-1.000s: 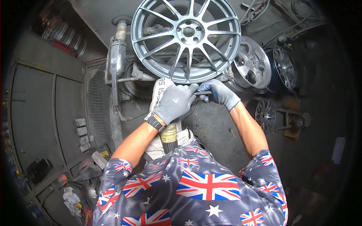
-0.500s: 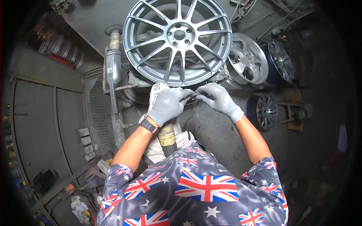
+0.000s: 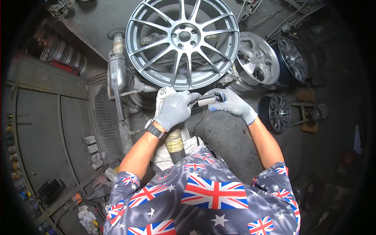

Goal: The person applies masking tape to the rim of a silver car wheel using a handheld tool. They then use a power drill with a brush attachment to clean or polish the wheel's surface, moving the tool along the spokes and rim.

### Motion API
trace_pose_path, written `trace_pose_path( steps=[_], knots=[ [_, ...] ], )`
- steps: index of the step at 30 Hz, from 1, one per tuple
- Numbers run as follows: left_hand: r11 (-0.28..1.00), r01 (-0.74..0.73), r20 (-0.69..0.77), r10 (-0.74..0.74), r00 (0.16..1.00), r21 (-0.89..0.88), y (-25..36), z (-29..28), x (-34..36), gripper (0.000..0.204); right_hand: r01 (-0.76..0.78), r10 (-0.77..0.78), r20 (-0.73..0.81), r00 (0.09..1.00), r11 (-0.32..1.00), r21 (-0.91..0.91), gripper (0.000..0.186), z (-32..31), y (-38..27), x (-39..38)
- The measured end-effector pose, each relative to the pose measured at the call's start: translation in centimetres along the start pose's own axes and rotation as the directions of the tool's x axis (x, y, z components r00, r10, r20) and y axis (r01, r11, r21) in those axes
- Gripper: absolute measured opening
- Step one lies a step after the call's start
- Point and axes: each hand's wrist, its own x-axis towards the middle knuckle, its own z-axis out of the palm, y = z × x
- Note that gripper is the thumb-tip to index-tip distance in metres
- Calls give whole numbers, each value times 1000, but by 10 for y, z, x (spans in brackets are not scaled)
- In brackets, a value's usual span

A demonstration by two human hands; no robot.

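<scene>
Both my hands wear grey gloves and meet just below the near rim of a large silver multi-spoke wheel (image 3: pixel 184 80). Between them is a small strip (image 3: pixel 206 101), dark along one edge with a pale face, perhaps folded sandpaper. My left hand (image 3: pixel 175 109) pinches its left end, fingers closed. Closed around the right end is my right hand (image 3: pixel 234 106), with the thumb below. Under my left wrist lies a cylindrical handle (image 3: pixel 174 143) wrapped in yellow tape, over white cloth (image 3: pixel 159 157). Neither hand visibly touches the wheel.
A long metal air tool (image 3: pixel 117 72) with a round disc hangs left of the wheel. On the right stand a polished wheel (image 3: pixel 270 74), a dark-rimmed wheel (image 3: pixel 288 58) and another dark wheel (image 3: pixel 277 113) lower down. Wire mesh (image 3: pixel 106 117) and a grey cabinet (image 3: pixel 43 133) are at left.
The strip has turned so that its pale face shows; before, only a thin dark edge was visible. My right hand has shifted slightly right, and the left has barely moved.
</scene>
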Motion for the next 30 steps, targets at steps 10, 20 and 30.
trace_pose_path(
  steps=[10, 20, 30],
  knots=[
    [995, 30, 77, -23, 997, -95, -14, 10, 7, 34, 391, -640, 57, 766, 393, -832, 50, -6, 20, -1],
    [991, 116, 86, -111, 990, -62, -2, 4, 6, 27, 128, -259, -316, 913, 916, -379, 24, 6, 10, 4],
    [985, 171, -8, -171, 985, 19, 4, 4, 1, 29, 55, 81, -384, 920, 942, 330, 23, 18, 19, 19]
  ],
)
